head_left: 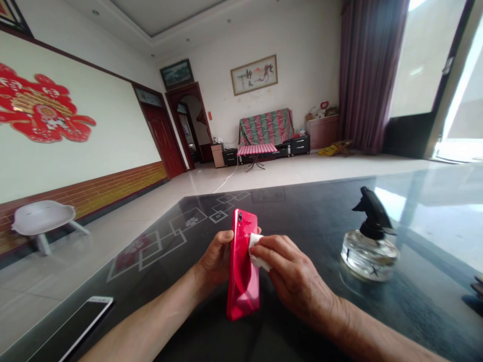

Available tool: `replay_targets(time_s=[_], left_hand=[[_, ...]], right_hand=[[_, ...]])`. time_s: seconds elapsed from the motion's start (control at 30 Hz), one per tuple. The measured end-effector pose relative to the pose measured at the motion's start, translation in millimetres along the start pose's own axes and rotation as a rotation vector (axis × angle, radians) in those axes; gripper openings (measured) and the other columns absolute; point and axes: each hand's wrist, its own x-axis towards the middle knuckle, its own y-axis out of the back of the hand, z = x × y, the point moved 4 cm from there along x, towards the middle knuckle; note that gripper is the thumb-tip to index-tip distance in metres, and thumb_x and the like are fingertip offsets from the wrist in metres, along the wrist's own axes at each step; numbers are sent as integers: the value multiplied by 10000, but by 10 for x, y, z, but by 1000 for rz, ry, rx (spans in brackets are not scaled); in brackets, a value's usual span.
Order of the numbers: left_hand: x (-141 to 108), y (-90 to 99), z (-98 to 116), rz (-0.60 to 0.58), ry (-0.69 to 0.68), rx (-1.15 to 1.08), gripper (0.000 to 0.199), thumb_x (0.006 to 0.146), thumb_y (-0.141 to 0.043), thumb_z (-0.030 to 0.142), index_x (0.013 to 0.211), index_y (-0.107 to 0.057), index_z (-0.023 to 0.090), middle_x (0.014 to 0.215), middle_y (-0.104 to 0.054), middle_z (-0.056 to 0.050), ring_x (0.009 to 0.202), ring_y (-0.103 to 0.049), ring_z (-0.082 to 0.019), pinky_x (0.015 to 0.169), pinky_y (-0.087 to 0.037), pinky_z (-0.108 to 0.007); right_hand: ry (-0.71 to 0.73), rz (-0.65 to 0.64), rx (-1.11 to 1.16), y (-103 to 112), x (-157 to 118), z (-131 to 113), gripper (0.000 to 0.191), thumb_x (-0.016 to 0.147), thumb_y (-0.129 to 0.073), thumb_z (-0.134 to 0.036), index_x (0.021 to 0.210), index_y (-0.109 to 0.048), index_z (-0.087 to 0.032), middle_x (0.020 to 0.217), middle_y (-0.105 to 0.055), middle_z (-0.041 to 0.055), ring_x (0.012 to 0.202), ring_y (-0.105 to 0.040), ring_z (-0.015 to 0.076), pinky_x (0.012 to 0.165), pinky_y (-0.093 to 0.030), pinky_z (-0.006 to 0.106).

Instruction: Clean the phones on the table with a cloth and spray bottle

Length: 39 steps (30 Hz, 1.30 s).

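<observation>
A glossy red smartphone (244, 286) is held upright above the dark table, its back and camera facing me. My left hand (216, 259) grips it from the left, thumb along the side edge and the other fingers mostly hidden behind. Pinched in my right hand (292, 271) is a folded white tissue (258, 255), pressed against the phone's back near its right edge. To the right stands a clear spray bottle (370, 254) with a black trigger head and liquid inside.
The glossy black table (302, 206) carries a printed pattern of squares. A white smartphone (71, 329) lies at its near left. Beyond are a white plastic stool (44, 218) on the floor and a small folding table (257, 149) with a checked top. A dark object (476, 287) is cut off at the right edge.
</observation>
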Motion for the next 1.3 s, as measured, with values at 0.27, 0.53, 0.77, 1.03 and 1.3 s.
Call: replay_targets(time_s=[0.27, 0.53, 0.77, 1.03, 1.3], left_hand=[[45, 129, 117, 171, -89, 20, 438, 750, -604, 430, 992, -648, 68, 854, -683, -124, 741, -647, -226, 742, -518, -333], [67, 293, 118, 561, -113, -19, 415, 858, -509, 464, 734, -637, 88, 607, -627, -84, 549, -608, -182, 566, -515, -288], [68, 389, 90, 697, -105, -43, 380, 810, -568, 483, 682, -592, 126, 550, -592, -60, 520, -589, -184, 495, -494, -272], [60, 324, 59, 682, -102, -49, 412, 806, -578, 514, 688, -605, 120, 573, -611, -82, 535, -602, -195, 501, -513, -280], [40, 298, 219, 770, -235, -55, 302, 818, -608, 391, 665, -581, 132, 551, -605, -44, 493, -599, -159, 464, -509, -249]], right_hand=[[-29, -93, 83, -123, -87, -117, 355, 833, -430, -21, 1077, -609, -206, 1016, -638, 72, 884, -576, 185, 787, -532, 333], [-116, -17, 170, -118, -80, -92, 486, 780, -383, 22, 1130, -591, -244, 1058, -613, 53, 904, -596, 165, 794, -537, 305], [41, 12, 68, -42, -44, -137, 390, 831, -418, -3, 1129, -589, -189, 1049, -610, 84, 949, -577, 176, 816, -535, 315], [189, -101, -89, 9, -36, -127, 262, 952, -405, -129, 1137, -586, -175, 1054, -620, 104, 985, -568, 184, 858, -523, 366], [188, -168, -164, -17, -76, -13, 264, 957, -394, -147, 1136, -589, -156, 1023, -611, 103, 943, -558, 206, 829, -517, 372]])
